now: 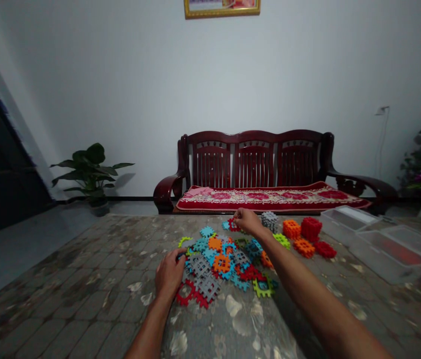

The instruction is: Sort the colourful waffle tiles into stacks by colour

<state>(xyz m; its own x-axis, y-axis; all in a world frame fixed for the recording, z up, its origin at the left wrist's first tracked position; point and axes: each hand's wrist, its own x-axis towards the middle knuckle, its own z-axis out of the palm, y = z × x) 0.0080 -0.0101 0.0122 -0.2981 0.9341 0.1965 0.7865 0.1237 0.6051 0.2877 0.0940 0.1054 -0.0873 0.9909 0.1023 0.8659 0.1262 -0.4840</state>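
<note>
A heap of flat, toothed plastic building tiles (225, 264) in blue, grey, orange, red and green lies on the patterned table (83, 294). My right hand (246, 221) reaches to the far side of the heap, its fingers pinched on a red tile (232, 225). My left hand (170, 275) rests at the near left edge of the heap with curled fingers touching a dark blue tile. To the right stand assembled cubes: a grey one (269, 220), an orange one (291, 229) and a red one (311, 228).
A clear plastic box (393, 254) and its lid (347, 217) sit at the table's right. Beyond the table stands a dark wooden bench (255, 169) with a red cushion. A potted plant (90, 174) is on the floor at left.
</note>
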